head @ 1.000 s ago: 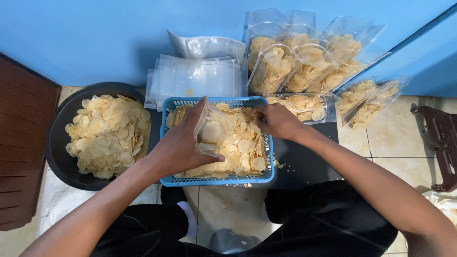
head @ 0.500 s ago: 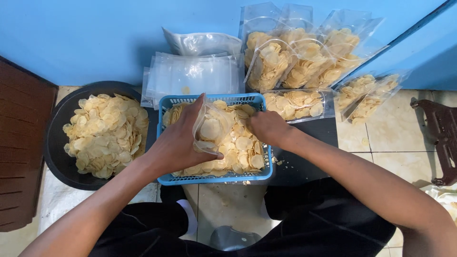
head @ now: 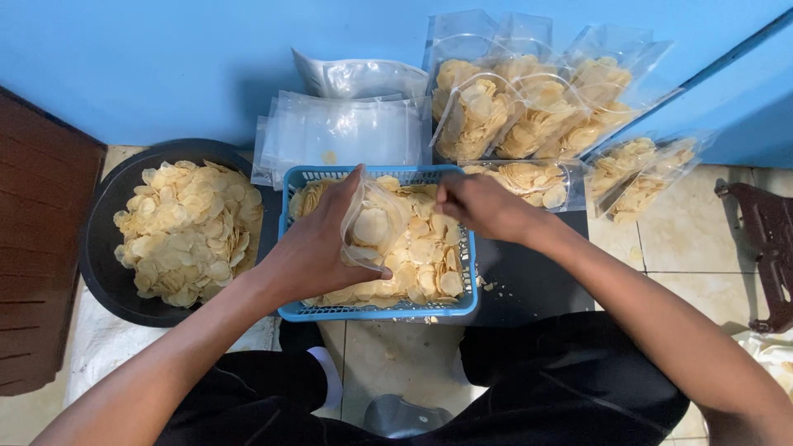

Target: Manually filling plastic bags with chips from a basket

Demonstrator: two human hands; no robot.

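We're sitting with the basket [head: 377, 310] right in front of us, chips [head: 421, 256] piled inside it. Our left hand [head: 318, 248] is hovering over the basket's left half, holding an open bag [head: 372, 227] above the chips, and our right hand [head: 483, 206] is sitting over the far right corner. Left of the basket we're seeing a round tub [head: 103, 272] with another heap of chips in it. Beyond the basket, a stack of empty bags [head: 339, 132] is lying against the wall [head: 165, 58]. Right of that stack, filled bags [head: 529, 107] are leaning on the wall, with one more filled bag [head: 529, 180] lying flat in front of them, just past our right hand. Further right, two more filled ones [head: 640, 169] are lying on the floor [head: 686, 239].
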